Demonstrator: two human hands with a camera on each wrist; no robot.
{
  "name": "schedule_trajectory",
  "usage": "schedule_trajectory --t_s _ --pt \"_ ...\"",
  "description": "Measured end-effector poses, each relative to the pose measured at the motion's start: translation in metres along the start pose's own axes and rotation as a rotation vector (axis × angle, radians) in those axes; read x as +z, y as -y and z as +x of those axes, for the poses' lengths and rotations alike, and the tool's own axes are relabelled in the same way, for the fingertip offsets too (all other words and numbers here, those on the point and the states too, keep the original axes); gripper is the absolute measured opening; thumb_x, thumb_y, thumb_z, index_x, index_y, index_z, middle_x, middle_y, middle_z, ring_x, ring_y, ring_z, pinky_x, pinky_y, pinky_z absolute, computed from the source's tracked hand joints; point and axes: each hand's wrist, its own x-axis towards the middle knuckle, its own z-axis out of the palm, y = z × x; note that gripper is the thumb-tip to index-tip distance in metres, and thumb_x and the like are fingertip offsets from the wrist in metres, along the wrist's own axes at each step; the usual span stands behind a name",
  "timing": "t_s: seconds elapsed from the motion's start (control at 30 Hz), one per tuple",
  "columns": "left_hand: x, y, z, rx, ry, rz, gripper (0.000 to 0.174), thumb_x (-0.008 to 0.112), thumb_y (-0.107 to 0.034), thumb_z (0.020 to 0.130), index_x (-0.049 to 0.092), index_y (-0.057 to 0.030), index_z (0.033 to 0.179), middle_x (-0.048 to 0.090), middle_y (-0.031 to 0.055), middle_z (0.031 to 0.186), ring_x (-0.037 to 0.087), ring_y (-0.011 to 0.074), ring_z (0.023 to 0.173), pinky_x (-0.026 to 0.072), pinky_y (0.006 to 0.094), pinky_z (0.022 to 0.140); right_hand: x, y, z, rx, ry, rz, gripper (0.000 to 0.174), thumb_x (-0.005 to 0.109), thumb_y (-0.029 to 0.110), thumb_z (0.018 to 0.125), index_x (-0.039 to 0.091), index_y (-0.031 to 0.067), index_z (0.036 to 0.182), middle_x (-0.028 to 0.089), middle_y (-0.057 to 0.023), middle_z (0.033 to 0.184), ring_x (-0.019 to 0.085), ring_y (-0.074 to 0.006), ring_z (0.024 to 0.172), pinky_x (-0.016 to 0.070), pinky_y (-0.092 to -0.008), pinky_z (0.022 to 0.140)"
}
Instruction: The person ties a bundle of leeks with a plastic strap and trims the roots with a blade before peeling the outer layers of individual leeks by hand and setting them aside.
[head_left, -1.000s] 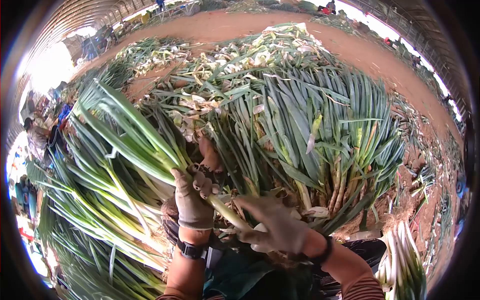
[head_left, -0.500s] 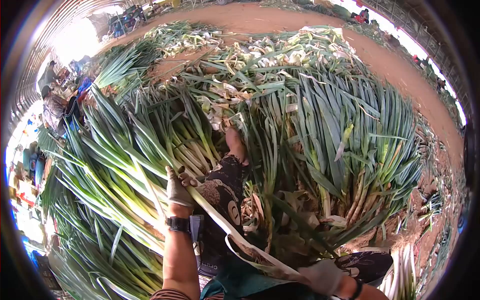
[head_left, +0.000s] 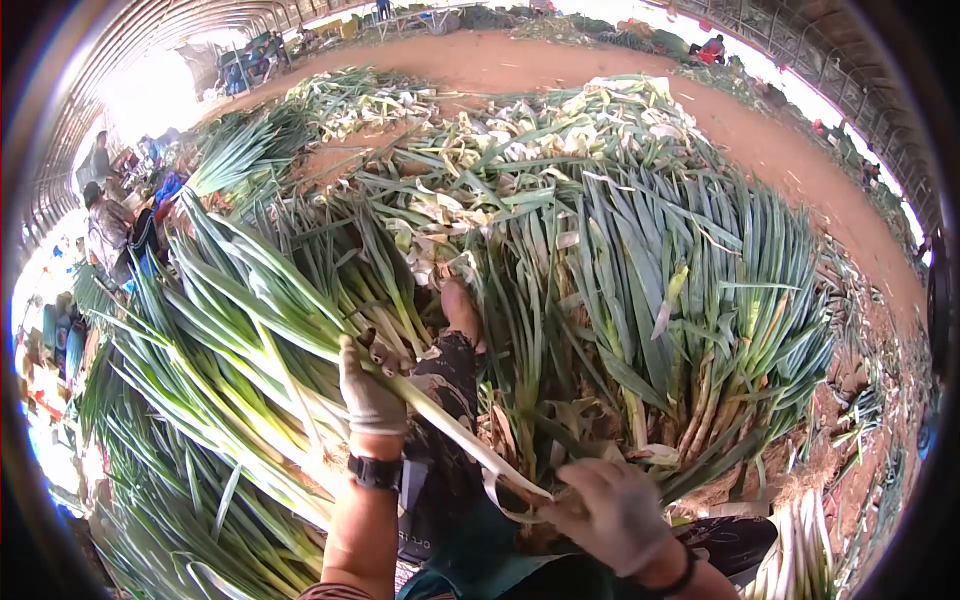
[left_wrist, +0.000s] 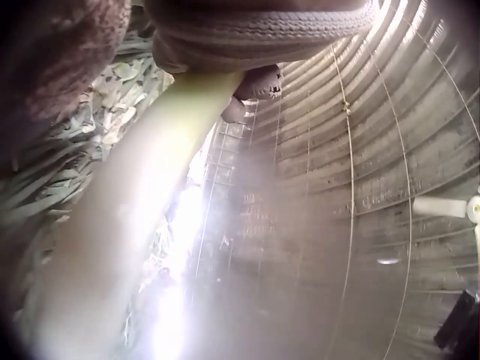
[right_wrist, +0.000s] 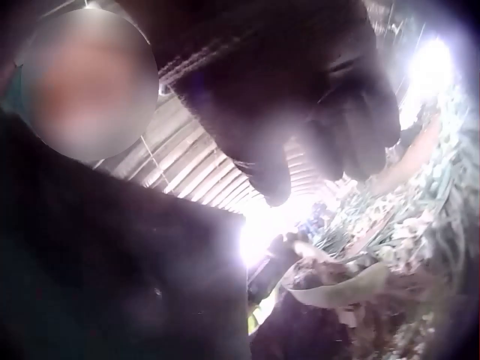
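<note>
In the head view my gloved left hand (head_left: pixel 372 395) grips a long green onion (head_left: pixel 455 428) around its stalk. The onion's green leaves (head_left: pixel 270 265) reach up and left, and its pale root end slants down to the right. A loosened strip of outer skin (head_left: pixel 495 495) curls below that end. Close beside the root end is my gloved right hand (head_left: pixel 615 515), its fingers loosely spread. The left wrist view has the white stalk (left_wrist: pixel 127 210) running down from under the glove (left_wrist: pixel 262 37). In the right wrist view the dark fingers (right_wrist: pixel 356 139) hang apart with nothing between them.
Piled green onions (head_left: pixel 230 370) lie on the left; an upright row of them (head_left: pixel 690 290) stands on the right. Ahead is a heap of stripped leaves (head_left: pixel 600 125). White stalks (head_left: pixel 800 545) lie at lower right. A bare foot (head_left: pixel 460 312) is between the piles.
My right hand went from the stalk down to the lower right, and a strip of skin came loose. It has since come back up near the root end. My left hand keeps its grip.
</note>
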Motion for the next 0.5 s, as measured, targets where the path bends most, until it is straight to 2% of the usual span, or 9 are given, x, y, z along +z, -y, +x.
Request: schedule_trajectory --t_s 0.03,0.1,0.13,0.17,0.27,0.3,0.4,0.43,0.5 --pt "-0.008 -0.002 -0.003 0.005 0.12 -0.033 0.022 0.053 -0.023 0.092 0.051 -0.0059 0.106 0.043 0.0 0.07 0.044 0.013 0.061 0.0447 0.0351 0.067 0.015 0.003 0.013 0.004 -0.01 0.011 0.041 0.076 0.037 0.075 0.063 0.0088 0.102 0.064 -0.011 0.09 0.065 -0.0295 0.081 0.0507 -0.0401 0.07" --pt "-0.001 -0.01 -0.016 0.101 0.159 0.063 0.027 0.052 -0.019 0.091 0.05 -0.0045 0.113 0.046 0.0013 0.076 0.047 0.0137 0.066 0.046 0.0387 0.076 0.041 0.011 0.036 0.013 -0.019 0.033 0.048 0.082 0.033 0.068 0.065 0.0064 0.104 0.065 -0.0112 0.098 0.063 -0.0297 0.088 0.0503 -0.0386 0.077" --pt "0.002 -0.015 -0.025 0.144 0.175 0.111 0.03 0.051 -0.017 0.09 0.049 -0.0039 0.116 0.048 0.002 0.079 0.048 0.014 0.069 0.0466 0.0405 0.08 0.051 0.013 0.045 0.018 -0.018 0.056 0.048 0.083 0.033 0.068 0.065 0.0063 0.104 0.065 -0.011 0.098 0.063 -0.0294 0.088 0.0504 -0.0387 0.077" --pt "-0.001 -0.024 -0.032 0.162 0.241 0.163 0.04 0.052 -0.013 0.089 0.045 -0.0033 0.127 0.051 0.0038 0.088 0.052 0.0163 0.077 0.0448 0.0473 0.094 0.06 0.013 0.053 0.025 -0.017 0.08 0.048 0.083 0.032 0.067 0.065 0.0063 0.103 0.065 -0.0107 0.097 0.063 -0.0291 0.089 0.0506 -0.0387 0.078" --pt "0.009 -0.037 -0.051 0.225 0.127 0.265 0.047 0.053 -0.006 0.087 0.041 -0.0024 0.132 0.051 0.0039 0.091 0.053 0.018 0.081 0.0417 0.051 0.101 0.088 0.007 0.064 0.005 -0.01 0.138 0.045 0.082 0.03 0.068 0.065 0.0066 0.102 0.065 -0.0085 0.098 0.063 -0.0276 0.089 0.0513 -0.0389 0.077" --pt "0.003 -0.042 -0.054 0.205 0.143 0.229 0.051 0.061 -0.007 0.087 0.04 -0.0007 0.132 0.055 0.0045 0.094 0.059 0.0207 0.089 0.0414 0.0506 0.103 0.097 0.004 0.065 -0.022 -0.019 0.137 0.043 0.081 0.029 0.07 0.065 0.0072 0.103 0.064 -0.0073 0.097 0.063 -0.0274 0.088 0.0512 -0.0388 0.076" --pt "-0.025 -0.047 -0.052 0.28 0.205 0.472 0.059 0.072 -0.019 0.085 0.041 0.0004 0.131 0.06 0.0065 0.099 0.063 0.0229 0.097 0.0447 0.048 0.1 0.108 0.002 0.071 -0.041 -0.024 0.161 0.04 0.08 0.027 0.072 0.064 0.0075 0.103 0.064 -0.0067 0.097 0.064 -0.0274 0.085 0.0515 -0.0384 0.075" --pt "-0.031 -0.055 -0.054 0.246 0.207 0.623 0.069 0.078 -0.032 0.079 0.042 0.0009 0.128 0.064 0.0083 0.1 0.064 0.0249 0.101 0.048 0.0446 0.096 0.11 0.002 0.074 -0.039 -0.024 0.173 0.039 0.08 0.027 0.072 0.064 0.0074 0.102 0.064 -0.007 0.097 0.064 -0.0275 0.084 0.0517 -0.0383 0.074" --pt "-0.041 -0.061 -0.064 0.185 0.156 0.727 0.068 0.079 -0.036 0.076 0.046 -0.0005 0.123 0.065 0.0083 0.097 0.064 0.0234 0.097 0.0518 0.0389 0.089 0.107 0.006 0.084 -0.027 -0.015 0.247 0.037 0.079 0.026 0.073 0.065 0.0071 0.102 0.065 -0.0074 0.098 0.064 -0.0278 0.083 0.0521 -0.0383 0.073"
